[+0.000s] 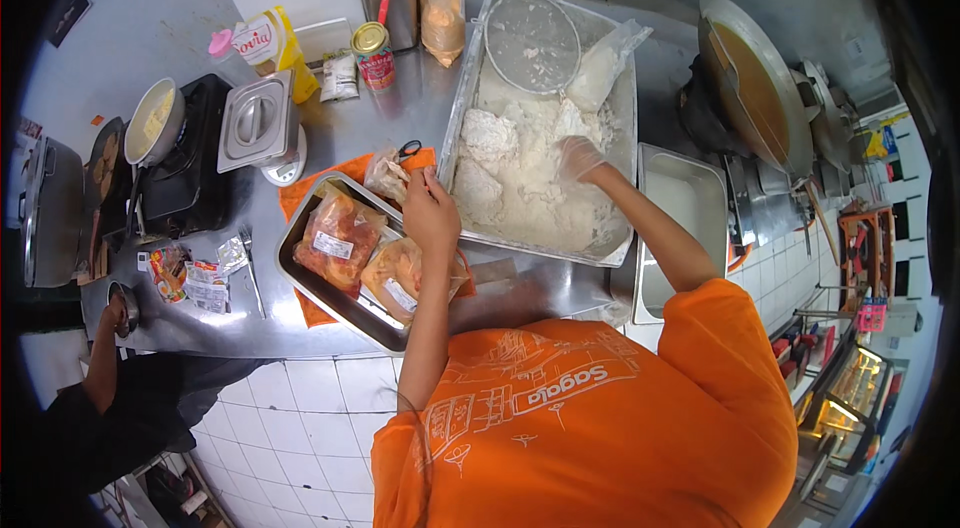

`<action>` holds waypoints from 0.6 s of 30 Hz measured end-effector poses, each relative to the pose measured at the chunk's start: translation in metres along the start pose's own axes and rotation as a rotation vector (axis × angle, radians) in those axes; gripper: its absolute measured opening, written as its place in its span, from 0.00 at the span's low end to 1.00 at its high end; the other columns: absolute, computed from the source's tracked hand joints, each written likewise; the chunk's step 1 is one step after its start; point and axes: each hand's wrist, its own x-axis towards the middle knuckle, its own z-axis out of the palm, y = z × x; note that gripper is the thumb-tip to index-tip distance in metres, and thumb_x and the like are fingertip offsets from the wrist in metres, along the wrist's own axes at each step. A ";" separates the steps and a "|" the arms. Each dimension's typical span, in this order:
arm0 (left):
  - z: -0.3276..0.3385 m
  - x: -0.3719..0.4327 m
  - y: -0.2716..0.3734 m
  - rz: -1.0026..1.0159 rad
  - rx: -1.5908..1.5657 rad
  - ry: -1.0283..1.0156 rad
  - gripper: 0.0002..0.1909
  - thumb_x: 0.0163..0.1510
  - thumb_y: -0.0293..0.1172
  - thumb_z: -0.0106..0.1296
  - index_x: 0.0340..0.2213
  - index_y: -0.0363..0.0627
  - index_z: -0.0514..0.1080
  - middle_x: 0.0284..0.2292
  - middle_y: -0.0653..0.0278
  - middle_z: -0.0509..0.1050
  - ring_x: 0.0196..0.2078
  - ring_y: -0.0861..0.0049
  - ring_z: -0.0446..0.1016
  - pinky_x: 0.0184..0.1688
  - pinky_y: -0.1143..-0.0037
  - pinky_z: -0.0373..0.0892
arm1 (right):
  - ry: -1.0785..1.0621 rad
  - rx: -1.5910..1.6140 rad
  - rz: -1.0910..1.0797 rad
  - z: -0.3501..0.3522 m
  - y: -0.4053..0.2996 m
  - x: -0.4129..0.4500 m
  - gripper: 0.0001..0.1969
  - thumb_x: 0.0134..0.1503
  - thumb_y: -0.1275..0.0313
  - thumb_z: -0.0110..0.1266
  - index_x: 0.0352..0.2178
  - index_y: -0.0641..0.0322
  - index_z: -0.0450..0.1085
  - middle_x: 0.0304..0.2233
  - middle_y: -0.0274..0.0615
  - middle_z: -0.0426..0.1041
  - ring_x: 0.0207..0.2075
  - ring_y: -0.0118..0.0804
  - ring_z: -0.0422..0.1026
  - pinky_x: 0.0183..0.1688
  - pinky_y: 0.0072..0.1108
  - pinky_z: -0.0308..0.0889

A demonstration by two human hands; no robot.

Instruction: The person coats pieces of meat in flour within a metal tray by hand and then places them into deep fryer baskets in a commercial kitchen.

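Observation:
My right hand (581,159), in a clear plastic glove, is down in the white flour (536,205) of a large metal tray (540,249). Its fingertips are hidden beside a flour-coated piece (571,117), probably chicken. More coated pieces (489,130) lie at the tray's left side, and a round wire-mesh sieve (532,40) rests across its far end. My bare left hand (431,217) is at the tray's left rim, next to a crumpled plastic bag (386,175); its grip is unclear. Below it, a steel pan (300,288) holds bagged, labelled raw meat (341,239).
An orange cloth (307,190) lies under the pan, with scissors (409,148) nearby. At right stand a steel container (679,190) and a large wok (757,93) of brown liquid. Leftward are a stove (187,183), a fork (253,269) and another person's hand (116,310) at a metal bowl.

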 end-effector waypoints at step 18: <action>0.003 0.002 0.007 0.031 0.005 0.010 0.13 0.60 0.37 0.39 0.30 0.43 0.70 0.25 0.52 0.74 0.28 0.52 0.73 0.28 0.61 0.66 | -0.299 0.399 -0.243 0.026 -0.108 -0.026 0.21 0.51 0.62 0.45 0.29 0.77 0.67 0.28 0.62 0.69 0.29 0.50 0.71 0.34 0.34 0.67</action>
